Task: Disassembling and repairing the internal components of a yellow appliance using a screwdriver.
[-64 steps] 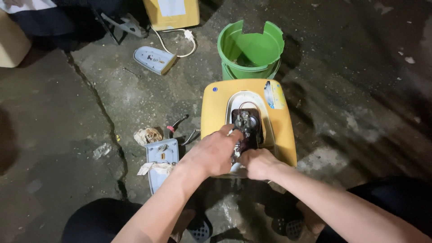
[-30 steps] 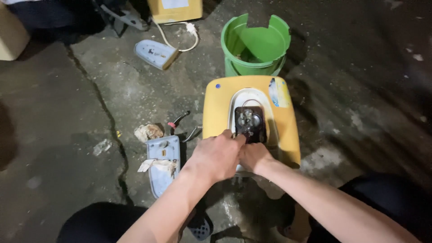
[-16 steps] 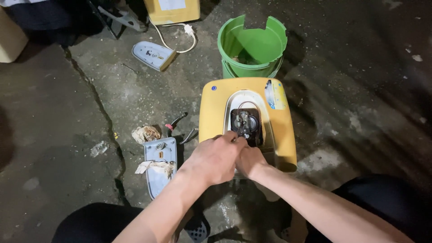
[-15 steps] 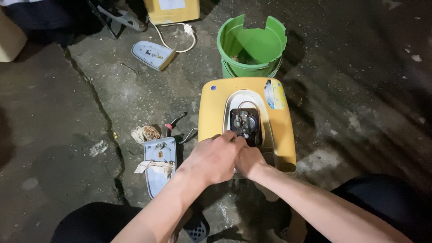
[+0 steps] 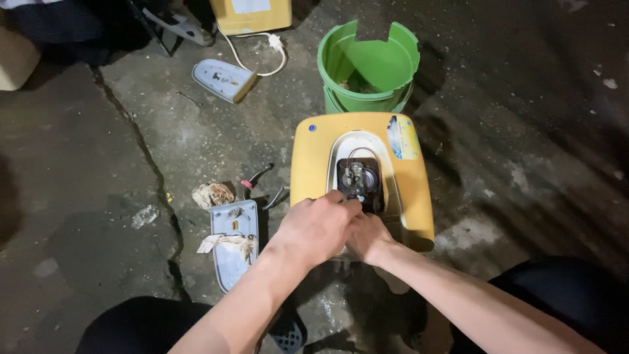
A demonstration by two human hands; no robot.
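Yellow plastic stool (image 5: 367, 177) sits at the frame's centre with an opened iron (image 5: 359, 180) lying on it, its dark inner part exposed. Both hands meet at the iron's near end: the left hand (image 5: 319, 225) is curled with fingertips pinched on a small part at the dark piece's lower edge; the right hand (image 5: 368, 236) lies just beside and partly under it, and its grip cannot be made out. Above the stool, a green bucket (image 5: 367, 65) with a notched rim holds some dim debris. Left of the stool lies a grey soleplate (image 5: 232, 239).
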